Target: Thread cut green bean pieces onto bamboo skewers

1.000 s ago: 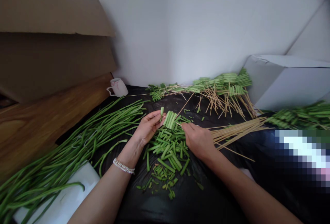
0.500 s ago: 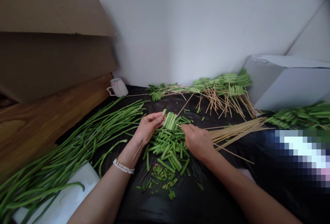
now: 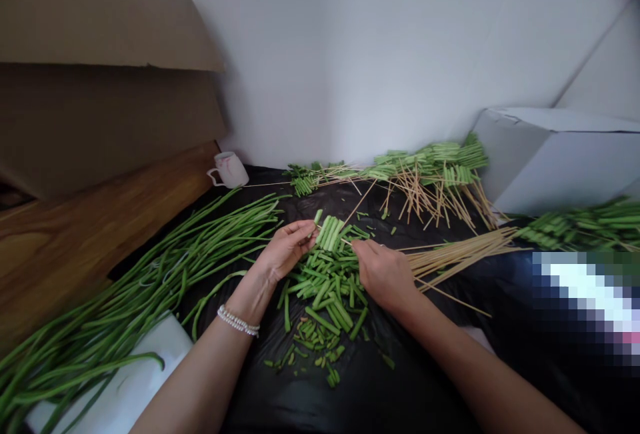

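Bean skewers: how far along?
Done: threaded skewers heaped at the back, with more at the right. In hand: a skewer with bean pieces, held by the left hand and right hand. Left: cut pieces, whole long beans, bare skewers.

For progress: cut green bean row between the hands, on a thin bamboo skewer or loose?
On: the bean row lines the skewer, which reaches the right hand.
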The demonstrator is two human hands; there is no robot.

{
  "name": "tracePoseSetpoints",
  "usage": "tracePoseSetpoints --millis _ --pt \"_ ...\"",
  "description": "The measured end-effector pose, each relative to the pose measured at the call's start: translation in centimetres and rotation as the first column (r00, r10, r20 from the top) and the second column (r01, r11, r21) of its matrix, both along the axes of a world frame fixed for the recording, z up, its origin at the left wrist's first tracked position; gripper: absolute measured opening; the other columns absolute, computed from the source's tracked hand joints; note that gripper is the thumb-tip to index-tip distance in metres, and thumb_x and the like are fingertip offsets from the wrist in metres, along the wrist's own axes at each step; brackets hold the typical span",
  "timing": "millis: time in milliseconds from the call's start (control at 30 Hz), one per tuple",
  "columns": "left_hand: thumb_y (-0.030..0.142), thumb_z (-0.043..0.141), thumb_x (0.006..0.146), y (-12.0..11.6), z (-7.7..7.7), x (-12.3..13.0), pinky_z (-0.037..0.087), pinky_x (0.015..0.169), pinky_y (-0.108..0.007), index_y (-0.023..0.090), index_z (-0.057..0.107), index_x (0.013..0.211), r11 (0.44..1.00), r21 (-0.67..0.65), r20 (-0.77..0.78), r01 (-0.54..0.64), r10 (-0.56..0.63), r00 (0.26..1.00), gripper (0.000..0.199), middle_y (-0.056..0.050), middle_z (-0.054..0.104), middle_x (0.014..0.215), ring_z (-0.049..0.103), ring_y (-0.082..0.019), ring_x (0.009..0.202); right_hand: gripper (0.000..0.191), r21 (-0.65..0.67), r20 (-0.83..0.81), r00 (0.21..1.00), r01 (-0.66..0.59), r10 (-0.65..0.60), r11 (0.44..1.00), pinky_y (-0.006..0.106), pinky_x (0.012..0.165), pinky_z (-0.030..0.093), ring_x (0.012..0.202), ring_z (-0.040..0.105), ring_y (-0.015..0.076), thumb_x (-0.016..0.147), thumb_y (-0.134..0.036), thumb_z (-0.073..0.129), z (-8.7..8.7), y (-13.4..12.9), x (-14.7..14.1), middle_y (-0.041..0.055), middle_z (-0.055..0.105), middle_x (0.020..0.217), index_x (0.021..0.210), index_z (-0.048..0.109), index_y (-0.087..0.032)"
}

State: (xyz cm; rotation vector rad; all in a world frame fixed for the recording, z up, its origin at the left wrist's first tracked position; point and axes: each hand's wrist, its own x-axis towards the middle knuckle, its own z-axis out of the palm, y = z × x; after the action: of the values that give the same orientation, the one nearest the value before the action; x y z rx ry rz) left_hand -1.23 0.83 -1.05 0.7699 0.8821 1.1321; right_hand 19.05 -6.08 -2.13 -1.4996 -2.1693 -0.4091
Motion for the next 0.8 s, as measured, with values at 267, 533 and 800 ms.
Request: tracePoseSetpoints --millis 267,533,800 --pt "0.019 0.084 0.059 -0.4 0.0 0.4 0.049 0.069 -0.021 0.011 0.071 0.078 1.0 -0.019 -0.03 0.014 -0.015 0.999 0.024 -0.002 0.068 0.076 0.059 -0.009 0.069 0.025 -0.029 0.0 1.0 0.02 -0.02 0.999 0.028 0.057 0.027 0.064 0.054 0.013 0.088 -0.014 0.041 -0.4 0.0 -0.1 0.0008 0.063 0.075 0.093 0.064 -0.02" --pt "0.023 0.085 0.056 -0.6 -0.2 0.8 0.047 0.07 -0.023 0.012 0.072 0.075 1.0 0.017 -0.104 -0.009 0.011 0.995 0.026 -0.004 0.069 0.079 0.06 -0.011 0.072 0.024 -0.058 -0.009 1.0 0.023 -0.024 0.998 0.027 0.057 0.027 0.065 0.055 0.0128 0.087 -0.014 0.041 -0.3 -0.1 -0.2 0.0013 0.064 0.076 0.093 0.064 -0.019" --pt "0.028 0.084 0.059 -1.3 0.3 1.4 0.048 0.068 -0.023 0.014 0.07 0.079 0.997 0.077 -0.1 0.03 -0.022 0.995 0.028 -0.003 0.068 0.079 0.062 -0.01 0.069 0.025 -0.018 -0.022 1.0 0.01 -0.01 1.0 0.027 0.058 0.028 0.065 0.055 0.0129 0.09 -0.015 0.041 -0.1 0.1 -0.1 0.0006 0.064 0.076 0.096 0.065 -0.021"
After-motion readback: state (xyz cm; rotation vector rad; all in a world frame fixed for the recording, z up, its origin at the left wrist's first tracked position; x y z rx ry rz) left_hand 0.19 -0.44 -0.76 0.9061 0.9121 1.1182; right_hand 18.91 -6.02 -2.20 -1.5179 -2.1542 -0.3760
